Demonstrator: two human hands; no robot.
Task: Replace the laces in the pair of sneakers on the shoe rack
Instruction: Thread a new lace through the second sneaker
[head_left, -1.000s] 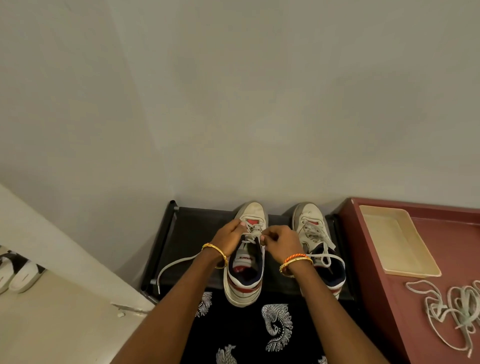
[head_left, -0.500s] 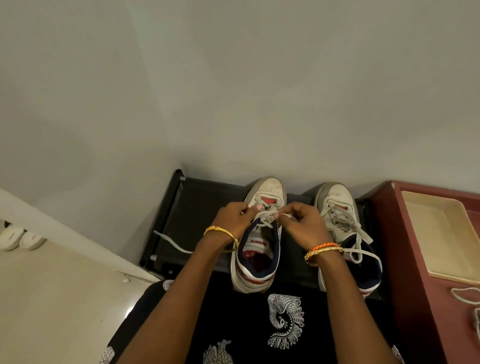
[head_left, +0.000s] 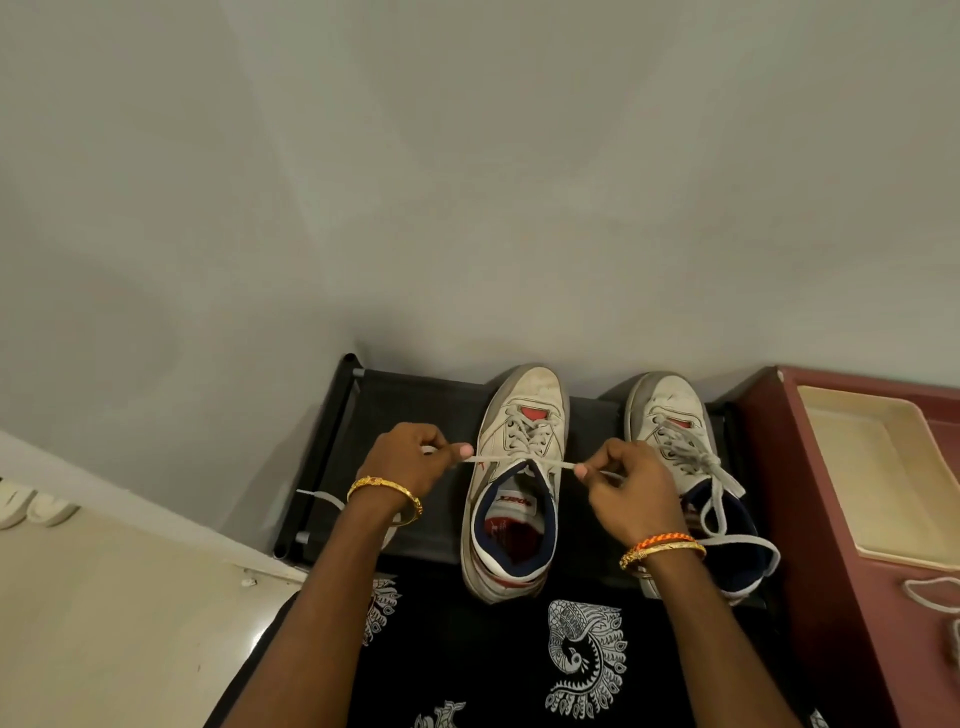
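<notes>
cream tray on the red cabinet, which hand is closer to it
Right. The right hand pinches the lace between the two sneakers, nearer the cream tray. The left hand pinches the lace's other end beyond the left sneaker, farther away.

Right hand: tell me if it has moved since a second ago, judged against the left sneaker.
Yes. The right hand has pulled rightward, away from the left sneaker's tongue, drawing the lace taut.

Left hand (head_left: 413, 457), right hand (head_left: 631, 486) pinching
</notes>
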